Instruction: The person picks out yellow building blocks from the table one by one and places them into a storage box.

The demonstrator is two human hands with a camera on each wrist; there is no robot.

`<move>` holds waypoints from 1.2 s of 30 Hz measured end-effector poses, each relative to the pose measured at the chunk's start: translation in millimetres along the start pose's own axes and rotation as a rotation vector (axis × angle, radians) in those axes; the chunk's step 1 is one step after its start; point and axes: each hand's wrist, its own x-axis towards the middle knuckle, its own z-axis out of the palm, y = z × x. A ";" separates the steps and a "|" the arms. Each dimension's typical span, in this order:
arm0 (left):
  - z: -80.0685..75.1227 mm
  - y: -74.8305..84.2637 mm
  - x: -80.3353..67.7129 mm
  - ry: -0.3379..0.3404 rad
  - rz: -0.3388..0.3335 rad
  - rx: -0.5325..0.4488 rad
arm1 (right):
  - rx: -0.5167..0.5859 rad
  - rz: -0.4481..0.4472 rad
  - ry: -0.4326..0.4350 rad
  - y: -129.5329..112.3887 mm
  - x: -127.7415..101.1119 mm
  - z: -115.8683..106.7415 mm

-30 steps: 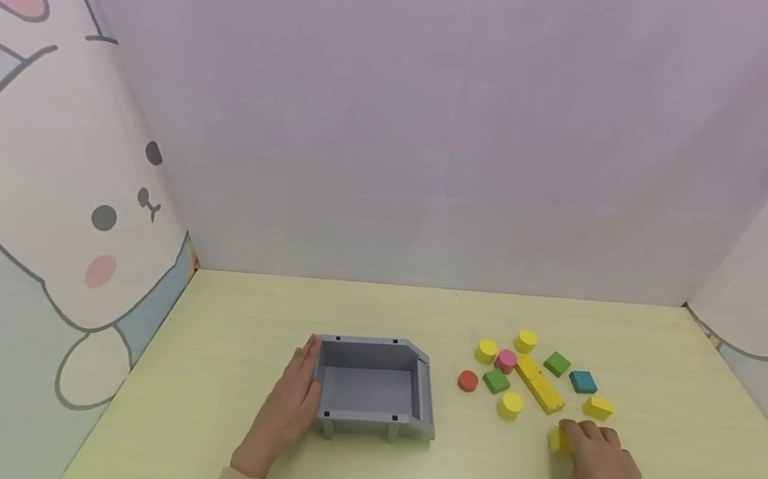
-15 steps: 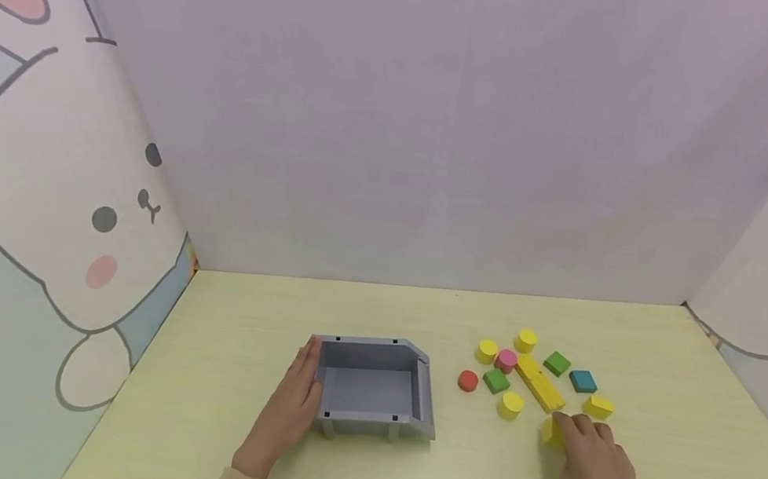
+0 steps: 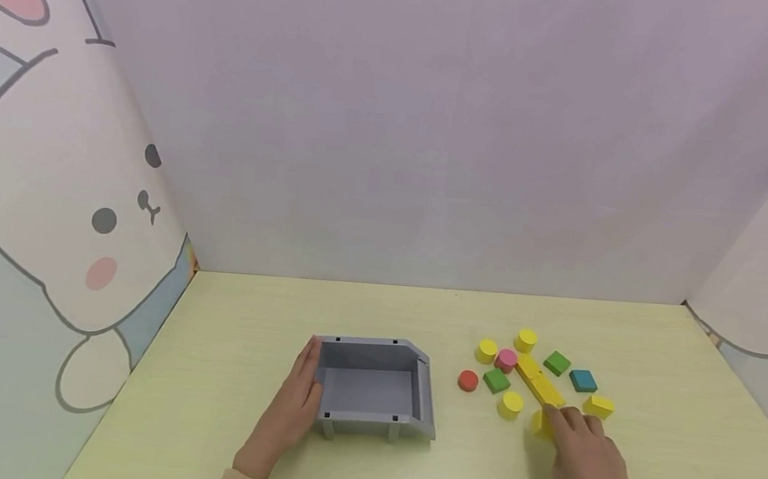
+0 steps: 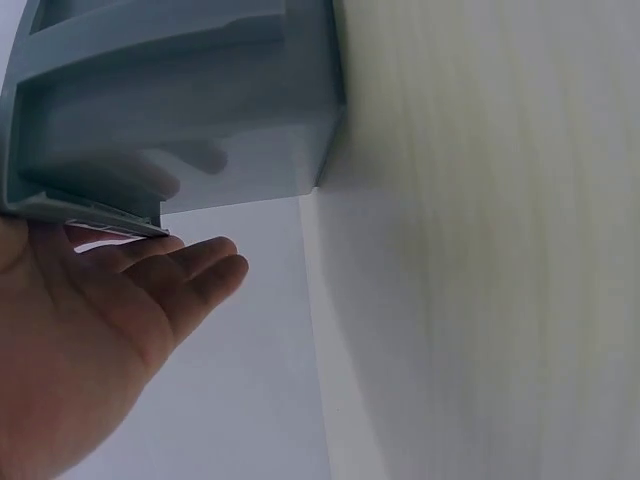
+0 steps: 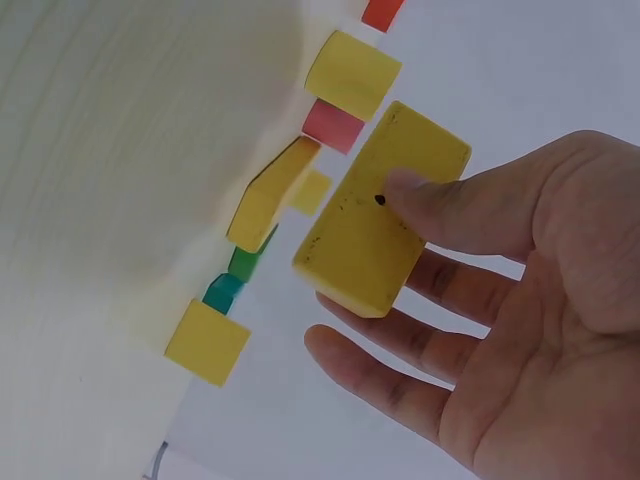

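Note:
A grey open bin (image 3: pixel 372 342) stands on the pale yellow table. My left hand (image 3: pixel 299 388) lies flat against its left wall with the fingers straight; in the left wrist view the hand (image 4: pixel 110 310) sits beside the bin (image 4: pixel 180 100). My right hand (image 3: pixel 583 452) pinches a yellow rectangular block (image 3: pixel 539 423) just in front of the scattered blocks. In the right wrist view the thumb and fingers (image 5: pixel 440 215) grip this block (image 5: pixel 375 220), which is lifted off the table.
Right of the bin lie a long yellow bar (image 3: pixel 537 382), yellow cylinders (image 3: pixel 511 404), a pink cylinder (image 3: pixel 506 359), a red cylinder (image 3: pixel 468 380), green blocks (image 3: pixel 496 380), a blue block (image 3: pixel 583 381) and a yellow block (image 3: pixel 598 407). Cartoon-printed walls enclose the table.
My right hand has carried the yellow block a little to the left and farther from me, toward the long yellow bar. The left hand and the bin have stayed still.

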 end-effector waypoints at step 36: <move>2.4 -3.2 1.1 0.008 0.049 -0.046 | 0.021 -0.194 0.153 -54.0 21.7 -0.1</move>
